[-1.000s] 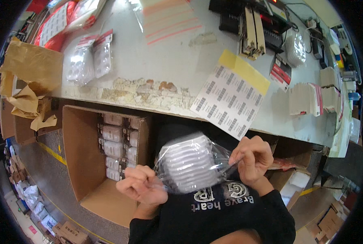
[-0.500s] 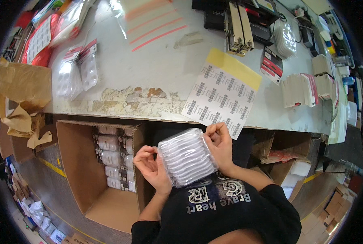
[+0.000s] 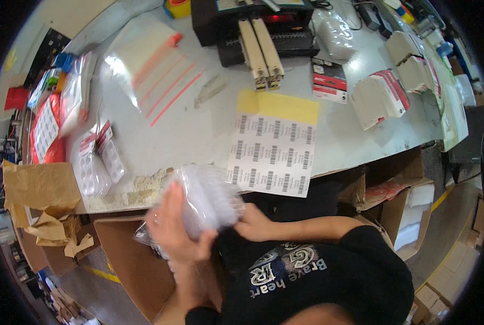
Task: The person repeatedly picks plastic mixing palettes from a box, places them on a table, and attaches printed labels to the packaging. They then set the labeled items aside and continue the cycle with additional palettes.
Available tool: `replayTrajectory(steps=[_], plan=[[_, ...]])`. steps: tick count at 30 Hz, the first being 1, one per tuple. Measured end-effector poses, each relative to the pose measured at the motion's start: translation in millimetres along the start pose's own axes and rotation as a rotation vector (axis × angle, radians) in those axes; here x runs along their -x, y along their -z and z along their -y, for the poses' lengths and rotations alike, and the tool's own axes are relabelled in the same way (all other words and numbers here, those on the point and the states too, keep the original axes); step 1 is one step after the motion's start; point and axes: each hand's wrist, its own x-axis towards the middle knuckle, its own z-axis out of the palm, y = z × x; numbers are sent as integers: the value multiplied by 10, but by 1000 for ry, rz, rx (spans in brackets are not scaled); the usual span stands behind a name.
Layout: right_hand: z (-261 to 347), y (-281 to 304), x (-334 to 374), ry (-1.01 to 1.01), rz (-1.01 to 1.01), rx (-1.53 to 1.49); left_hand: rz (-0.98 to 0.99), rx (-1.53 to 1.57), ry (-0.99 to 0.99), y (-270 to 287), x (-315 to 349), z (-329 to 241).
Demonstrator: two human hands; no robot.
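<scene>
A clear bag holding a stack of white, ridged plastic pieces (image 3: 209, 197) is in front of me at the table's near edge, smeared by motion. On its right lower side, my right hand (image 3: 255, 222) is closed on the bag, its fingertips partly hidden behind it. My left hand (image 3: 174, 225) is blurred, its fingers stretched upward and thumb apart, laid against the bag's left side. Just right of the bag, a sheet of barcode labels (image 3: 272, 154) with a yellow strip overhangs the table edge.
A black machine with two beige rails (image 3: 261, 54) stands at the back. Flat red-edged bags (image 3: 166, 81), blister packs (image 3: 98, 162) and card stacks (image 3: 380, 97) lie on the table (image 3: 198, 130). Open cardboard boxes (image 3: 128, 260) stand below, left and right.
The bagged stack has moved left and up toward the table edge, turning as it goes. My left hand has gone from curled fingers to stretched ones. The view has swung right.
</scene>
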Motion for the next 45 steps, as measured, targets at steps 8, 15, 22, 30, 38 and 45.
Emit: replayTrajectory(steps=[8, 15, 22, 30, 38, 45], plan=[[182, 318, -462, -270, 91, -205, 566, -137, -168, -331, -1538, 557], [126, 1637, 102, -123, -185, 1119, 184, 546, -146, -934, -615, -213], [221, 1592, 652, -271, 14, 1268, 222, 78, 299, -1437, -255, -517], [186, 1765, 34, -13, -206, 874, 230, 323, 478, -1402, -24, -694], [-215, 1337, -419, 38, -196, 474, 399, 565, 658, -1342, -5, -694], [-247, 1430, -377, -75, -298, 85, 557, 518, 525, -1276, 225, -709]])
